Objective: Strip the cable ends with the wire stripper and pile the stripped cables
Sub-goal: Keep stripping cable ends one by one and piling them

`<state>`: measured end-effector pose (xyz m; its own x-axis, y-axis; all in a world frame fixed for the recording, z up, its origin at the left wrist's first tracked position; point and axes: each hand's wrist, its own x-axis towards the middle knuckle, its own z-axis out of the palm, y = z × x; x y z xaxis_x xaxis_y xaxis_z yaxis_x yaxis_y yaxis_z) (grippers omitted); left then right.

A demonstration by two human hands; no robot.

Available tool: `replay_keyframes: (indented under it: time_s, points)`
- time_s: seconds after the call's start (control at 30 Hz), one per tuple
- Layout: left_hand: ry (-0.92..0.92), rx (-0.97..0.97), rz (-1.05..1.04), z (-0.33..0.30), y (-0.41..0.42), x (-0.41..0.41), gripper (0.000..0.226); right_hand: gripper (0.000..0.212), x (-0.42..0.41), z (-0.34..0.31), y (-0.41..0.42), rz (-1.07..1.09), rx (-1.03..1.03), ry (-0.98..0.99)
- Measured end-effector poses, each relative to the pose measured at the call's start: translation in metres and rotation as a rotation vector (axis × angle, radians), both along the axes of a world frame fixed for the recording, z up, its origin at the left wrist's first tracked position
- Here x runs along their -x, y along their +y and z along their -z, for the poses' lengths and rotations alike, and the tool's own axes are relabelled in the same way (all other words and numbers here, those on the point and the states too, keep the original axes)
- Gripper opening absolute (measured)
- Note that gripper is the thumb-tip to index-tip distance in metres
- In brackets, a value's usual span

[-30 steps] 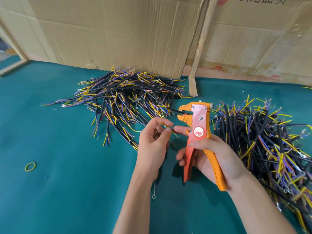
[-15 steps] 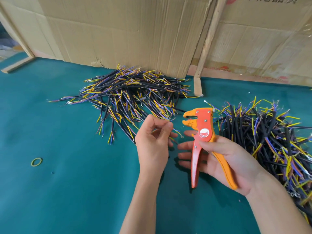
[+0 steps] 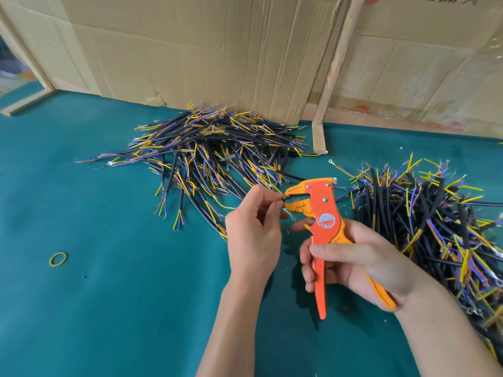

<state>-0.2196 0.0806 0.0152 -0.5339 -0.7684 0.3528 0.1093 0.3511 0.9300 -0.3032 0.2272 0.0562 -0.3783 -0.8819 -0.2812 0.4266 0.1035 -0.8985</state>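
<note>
Head view looks down on a teal worktop (image 3: 109, 308) backed by cardboard sheets (image 3: 204, 50). At the centre, the right hand (image 3: 362, 265) grips the handles of an orange wire stripper (image 3: 321, 213), held upright with its jaws pointing left. The left hand (image 3: 253, 235) pinches a thin cable end (image 3: 285, 198) between thumb and fingertips and holds it right at the stripper's jaws; whether the end sits inside them is hard to tell. One pile of black cables (image 3: 217, 156) with yellow, blue and brown cores lies beyond the hands, against the cardboard. A second, denser pile (image 3: 424, 224) lies to the right, just beside the right hand. A yellow-green rubber band (image 3: 58, 259) lies apart on the left.
</note>
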Motion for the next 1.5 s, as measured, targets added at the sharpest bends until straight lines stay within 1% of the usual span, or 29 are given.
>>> replay_keyframes:
  time_s: [0.07,0.23,0.4,0.53,0.7,0.83,0.9,1.07,1.2,1.37,1.5]
  points:
    - [-0.001,0.001,-0.004,0.000,-0.001,0.000,0.027,0.033,-0.001,0.000,-0.001,-0.004,0.004,0.004]
    - [0.002,-0.002,-0.011,-0.002,-0.001,-0.001,0.028,0.041,-0.002,0.001,-0.004,0.019,-0.019,0.022]
    - [-0.003,-0.001,-0.005,-0.003,0.000,-0.001,0.027,0.035,-0.003,0.000,-0.005,0.041,-0.019,0.018]
    - [0.001,-0.011,0.008,-0.003,0.000,-0.002,0.026,0.036,-0.003,0.002,-0.006,0.057,-0.022,-0.022]
    - [0.037,-0.057,0.044,-0.005,0.000,-0.002,0.025,0.022,-0.005,0.004,-0.011,0.127,0.016,0.004]
    - [0.106,-0.204,0.074,-0.007,-0.002,-0.002,0.020,0.031,-0.006,0.004,-0.011,0.114,0.038,-0.031]
    - [0.117,-0.243,0.082,-0.007,-0.003,-0.002,0.018,0.038,-0.004,0.004,-0.008,0.115,0.041,-0.059]
    - [0.163,-0.346,0.073,-0.007,-0.004,-0.002,0.025,0.039,0.004,0.002,0.001,0.086,0.049,-0.013]
    - [0.168,-0.391,0.089,-0.007,-0.006,-0.002,0.023,0.043,0.006,0.001,0.004,0.025,0.017,0.016]
    - [0.149,-0.420,0.084,-0.007,-0.006,-0.001,0.018,0.051,0.004,0.003,0.002,0.020,-0.010,0.045]
    - [0.140,-0.417,0.093,-0.007,-0.005,-0.001,0.019,0.048,0.002,0.003,0.001,-0.008,0.022,0.047]
